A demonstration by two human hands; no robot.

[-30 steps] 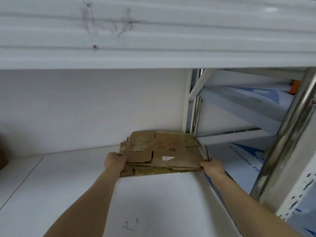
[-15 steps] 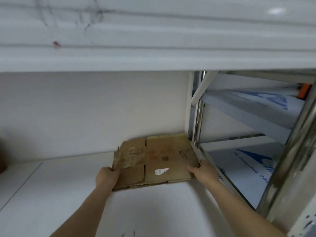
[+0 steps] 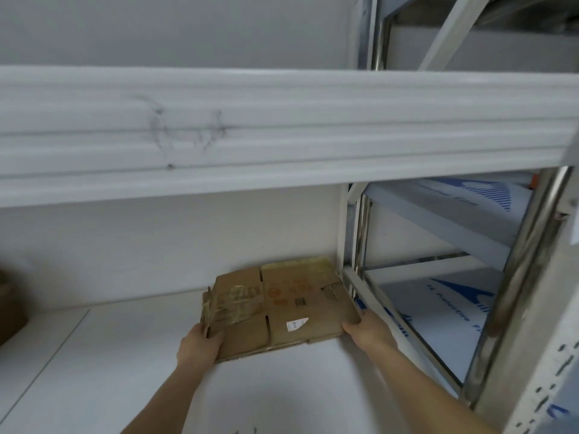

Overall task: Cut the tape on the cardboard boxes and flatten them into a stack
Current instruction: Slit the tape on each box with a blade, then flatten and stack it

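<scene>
A stack of flattened brown cardboard boxes (image 3: 297,302) lies on the white lower shelf (image 3: 282,389), pushed into the back right corner against the wall. The top piece bears printed marks, a small white label and torn tape on its left flap. My left hand (image 3: 199,344) grips the stack's near left corner, thumb on top. At the near right corner my right hand (image 3: 365,330) holds the edge, fingers curled under it.
A white shelf beam (image 3: 282,130) crosses overhead, close above the opening. At right stands a steel rack post (image 3: 529,245) with blue-printed film-covered shelves (image 3: 438,311) behind it. A brown object (image 3: 9,311) sits at the far left edge.
The stack has gone from held tilted above the shelf to lying flat in the back corner. Both hands have lowered with it and stay on its near corners.
</scene>
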